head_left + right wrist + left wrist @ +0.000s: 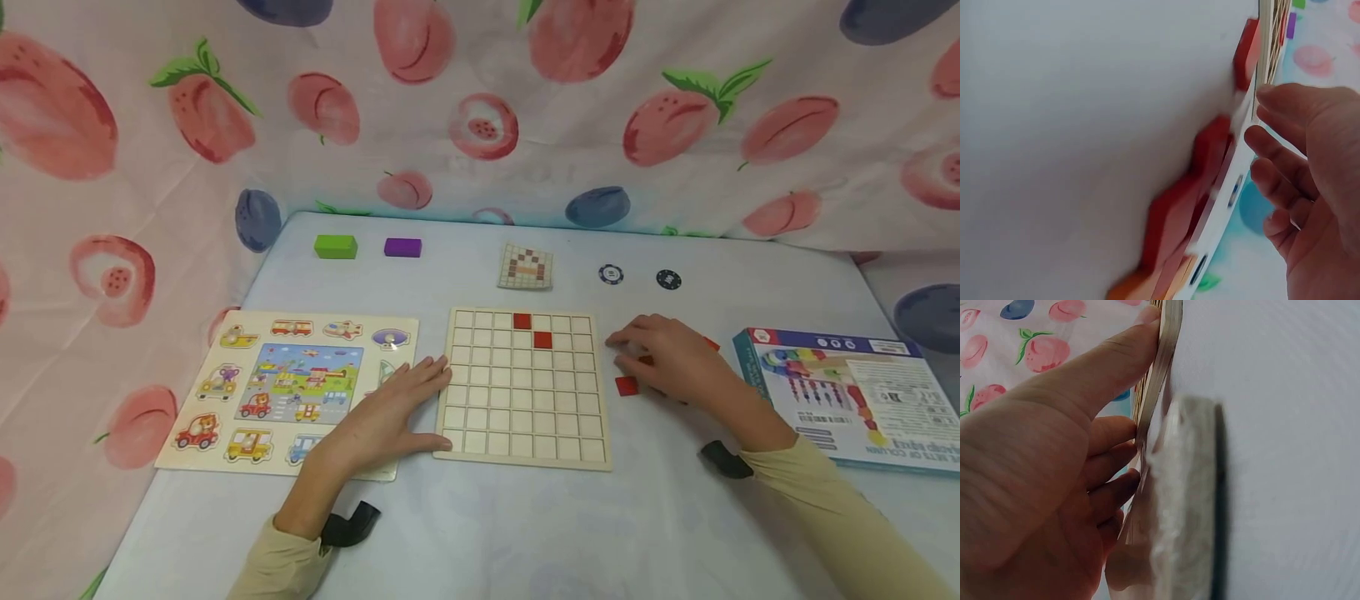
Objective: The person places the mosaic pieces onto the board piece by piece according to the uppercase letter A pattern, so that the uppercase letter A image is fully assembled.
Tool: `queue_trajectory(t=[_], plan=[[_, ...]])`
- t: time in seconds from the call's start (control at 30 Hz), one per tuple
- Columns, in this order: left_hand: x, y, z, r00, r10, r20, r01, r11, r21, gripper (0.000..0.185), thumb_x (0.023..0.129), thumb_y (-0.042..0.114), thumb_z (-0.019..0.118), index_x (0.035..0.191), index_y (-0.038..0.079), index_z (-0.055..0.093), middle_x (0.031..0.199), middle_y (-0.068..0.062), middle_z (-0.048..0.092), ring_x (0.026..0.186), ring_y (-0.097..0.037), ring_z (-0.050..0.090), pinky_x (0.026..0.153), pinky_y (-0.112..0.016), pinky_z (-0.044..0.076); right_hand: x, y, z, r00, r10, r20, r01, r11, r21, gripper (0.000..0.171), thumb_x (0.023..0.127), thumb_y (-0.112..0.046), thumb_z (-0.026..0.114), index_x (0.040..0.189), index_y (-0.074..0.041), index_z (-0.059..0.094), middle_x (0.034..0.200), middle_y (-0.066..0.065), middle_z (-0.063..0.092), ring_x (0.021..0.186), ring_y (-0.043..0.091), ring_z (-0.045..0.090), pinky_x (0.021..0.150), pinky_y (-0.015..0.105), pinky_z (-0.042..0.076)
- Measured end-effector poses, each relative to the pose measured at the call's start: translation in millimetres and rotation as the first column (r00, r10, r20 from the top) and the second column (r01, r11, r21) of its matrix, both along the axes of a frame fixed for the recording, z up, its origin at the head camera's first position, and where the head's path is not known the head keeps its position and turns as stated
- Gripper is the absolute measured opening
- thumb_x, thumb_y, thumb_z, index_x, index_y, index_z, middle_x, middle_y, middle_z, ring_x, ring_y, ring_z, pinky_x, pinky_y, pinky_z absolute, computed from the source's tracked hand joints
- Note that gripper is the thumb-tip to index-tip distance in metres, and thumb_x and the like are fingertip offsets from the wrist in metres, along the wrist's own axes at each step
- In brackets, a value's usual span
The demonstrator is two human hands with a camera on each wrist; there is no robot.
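A wooden grid board (522,387) lies on the table, with one red square tile (522,321) in its top row and another red tile (543,340) one row lower. Thumb and fingertips of my left hand (386,417) rest along the board's left edge, the fingers spread and mostly straight; its palm is over a picture puzzle board. To the right of the grid, my right hand (678,362) is above several loose red tiles (626,386), partly hiding them. In the right wrist view its fingers (1272,147) are loosely bent, with nothing visible between them.
The vehicle puzzle board (217,367) lies at the left, a printed box (855,400) at the right. Along the back are a green block (335,247), a purple block (402,247), a pattern card (526,267) and two round chips (611,274). An orange piece (1132,286) shows beside the red tiles.
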State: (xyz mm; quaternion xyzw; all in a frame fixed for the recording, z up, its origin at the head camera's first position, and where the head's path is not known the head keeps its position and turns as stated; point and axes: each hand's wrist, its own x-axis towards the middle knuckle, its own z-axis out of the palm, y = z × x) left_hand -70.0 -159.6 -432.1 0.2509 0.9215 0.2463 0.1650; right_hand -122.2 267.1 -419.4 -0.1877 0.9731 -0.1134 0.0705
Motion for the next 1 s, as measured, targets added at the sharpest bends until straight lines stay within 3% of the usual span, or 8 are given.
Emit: queue_trajectory(t=[0.13,0.33,0.6,0.83,1.0], plan=[[0.2,-0.6,0.0,1.0,0.008,0.01,-0.008,1.0,0.001,0.098,0.085,0.047,0.088,0.165,0.014,0.041,0.178,0.001,0.027,0.167,-0.027,0.024,0.139,-0.05,0.022,6.1,14.7,-1.1,1.0,-0.011,0.022,0.01,1.0,0.009,0.034,0.095,-0.027,0.08,0.127,-0.015,0.078,0.125,0.011,0.073,0.114,0.03,0.067,0.096,0.052,0.064],[0.5,-1.5,0.4,1.0,0.008,0.009,-0.007,1.0,-0.003,0.098,0.086,0.047,0.087,0.165,0.014,0.041,0.178,0.0,0.027,0.167,-0.027,0.024,0.139,-0.05,0.021,11.5,29.3,-4.7,0.999,-0.039,-0.029,0.04,0.999,0.019,0.035,0.091,-0.03,0.084,0.122,-0.014,0.079,0.117,0.01,0.073,0.105,0.028,0.068,0.088,0.05,0.065],[0.5,-1.0,-0.6,1.0,-0.003,0.004,0.003,1.0,0.009,0.097,0.086,0.047,0.087,0.165,0.013,0.041,0.178,-0.001,0.028,0.167,-0.027,0.024,0.14,-0.048,0.02,12.7,34.2,-2.5,0.986,-0.163,-0.026,0.164,0.983,0.08,0.045,0.089,-0.039,0.086,0.122,-0.009,0.077,0.116,0.014,0.073,0.106,0.034,0.067,0.089,0.056,0.062],[0.3,-0.8,-0.5,1.0,-0.003,0.002,0.003,1.0,0.004,0.098,0.086,0.047,0.087,0.165,0.013,0.041,0.178,0.0,0.028,0.167,-0.027,0.025,0.14,-0.048,0.021,11.6,33.9,0.1,0.998,-0.049,-0.037,0.05,0.998,0.041,0.035,0.091,-0.027,0.085,0.123,-0.012,0.079,0.11,0.009,0.076,0.097,0.026,0.065,0.081,0.044,0.061],[-0.3,-0.5,-0.6,1.0,-0.004,0.005,0.004,1.0,0.008,0.098,0.086,0.048,0.087,0.165,0.014,0.04,0.178,0.0,0.028,0.167,-0.027,0.024,0.14,-0.049,0.021,10.7,32.1,1.1,0.996,-0.086,-0.029,0.088,0.995,0.053,0.036,0.091,-0.029,0.085,0.123,-0.012,0.079,0.109,0.009,0.076,0.096,0.025,0.066,0.078,0.043,0.061]])
